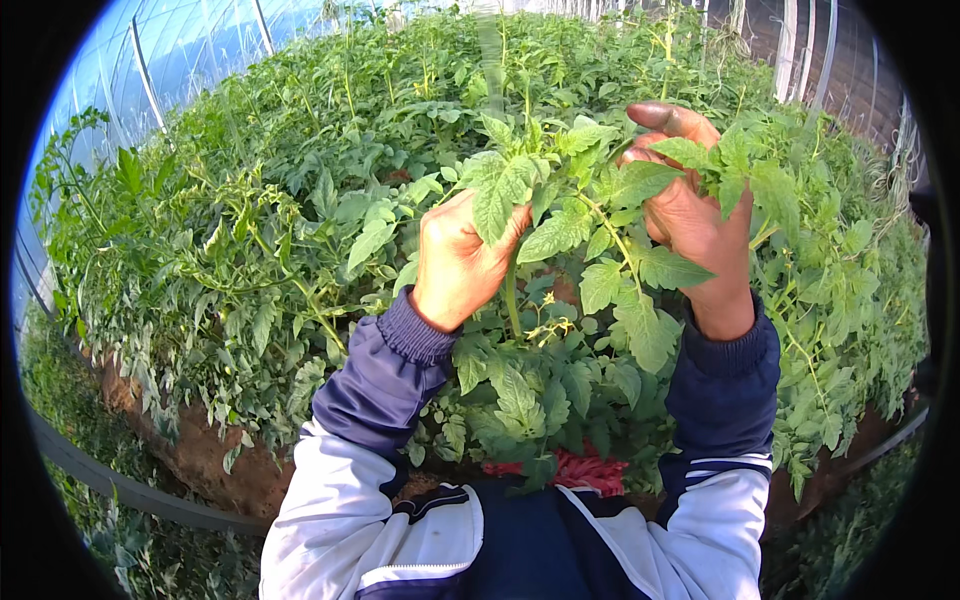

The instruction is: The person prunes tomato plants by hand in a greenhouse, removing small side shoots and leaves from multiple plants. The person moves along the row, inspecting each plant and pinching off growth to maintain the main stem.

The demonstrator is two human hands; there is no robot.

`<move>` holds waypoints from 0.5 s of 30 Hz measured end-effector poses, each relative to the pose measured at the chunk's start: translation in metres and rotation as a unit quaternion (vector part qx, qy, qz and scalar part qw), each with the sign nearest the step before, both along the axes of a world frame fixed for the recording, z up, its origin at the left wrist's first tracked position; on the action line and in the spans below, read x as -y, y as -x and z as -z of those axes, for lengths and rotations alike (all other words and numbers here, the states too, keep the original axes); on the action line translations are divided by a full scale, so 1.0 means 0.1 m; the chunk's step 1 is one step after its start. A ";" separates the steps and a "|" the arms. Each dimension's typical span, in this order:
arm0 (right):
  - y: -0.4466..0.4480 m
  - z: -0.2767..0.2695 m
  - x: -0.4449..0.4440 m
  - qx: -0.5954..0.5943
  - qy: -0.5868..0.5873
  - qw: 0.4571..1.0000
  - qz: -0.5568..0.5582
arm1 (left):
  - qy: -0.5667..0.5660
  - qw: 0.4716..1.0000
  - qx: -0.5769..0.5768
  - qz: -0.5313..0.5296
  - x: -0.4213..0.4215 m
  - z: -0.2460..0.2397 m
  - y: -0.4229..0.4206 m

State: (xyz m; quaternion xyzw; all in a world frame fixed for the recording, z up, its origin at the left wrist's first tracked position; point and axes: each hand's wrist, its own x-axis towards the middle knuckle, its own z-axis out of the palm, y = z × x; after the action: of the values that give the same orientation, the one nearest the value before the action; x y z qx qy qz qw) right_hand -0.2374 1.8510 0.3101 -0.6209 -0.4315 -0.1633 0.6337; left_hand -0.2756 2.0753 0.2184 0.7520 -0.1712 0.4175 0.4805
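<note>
Both hands are raised at the top of a tomato plant (517, 405) in the middle of the view. My left hand (466, 259) is closed around the upper stem, its fingertips partly hidden by a leaf. The green stem (512, 300) runs down below that fist. My right hand (694, 210) is among the leaves at the right, fingers curled and apart; leaves cover part of the palm, so whether it grips anything is unclear. A leafy shoot (619, 232) spreads between the hands. Small yellow flowers (551, 326) show beneath them.
Dense tomato plants (420, 112) fill the ground ahead and on both sides. A curled-leaf plant (281, 262) leans at left. Pale strings or posts (786, 49) rise at the back right, and greenhouse film (195, 45) at left. Red netting-like material (585, 471) lies close to my body.
</note>
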 end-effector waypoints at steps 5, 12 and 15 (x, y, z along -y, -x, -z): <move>-0.09 -0.40 -0.01 0.130 0.100 0.986 0.004 | 0.017 0.996 0.079 0.038 0.06 -0.04 -0.07; -0.29 -0.55 -0.04 0.350 0.275 0.896 -0.007 | -0.082 0.995 0.018 -0.050 0.16 -0.20 0.01; -0.19 -0.55 -0.11 0.392 0.288 0.873 0.041 | -0.099 0.992 0.010 -0.074 0.08 -0.10 -0.05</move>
State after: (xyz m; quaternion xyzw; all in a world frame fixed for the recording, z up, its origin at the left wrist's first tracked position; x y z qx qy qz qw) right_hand -0.2184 1.8622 0.3653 -0.6779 -0.6465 -0.2878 0.1989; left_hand -0.2710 2.0672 0.2286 0.8023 -0.1604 0.4407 0.3693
